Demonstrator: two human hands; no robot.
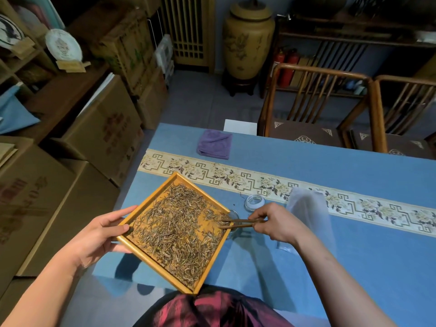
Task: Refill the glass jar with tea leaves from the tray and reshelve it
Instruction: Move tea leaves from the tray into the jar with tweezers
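A square wooden tray [151, 199] covered with dry tea leaves [179, 232] is held above the table's near left corner. My left hand [103, 234] grips its left edge, thumb over the rim. My right hand [276, 223] pinches wooden tongs [238, 223] whose tips reach the leaves at the tray's right corner. The glass jar [232, 228] stands on the table right under that corner, mostly hidden by the tray. Its glass lid [254, 201] lies just beyond it.
A clear plastic bag [309, 213] lies right of my right hand. A folded purple cloth [214, 143] sits at the far table edge. Wooden chairs [313, 107] stand across the blue table [354, 175]. Cardboard boxes [99, 135] and shelves [28, 57] fill the left side.
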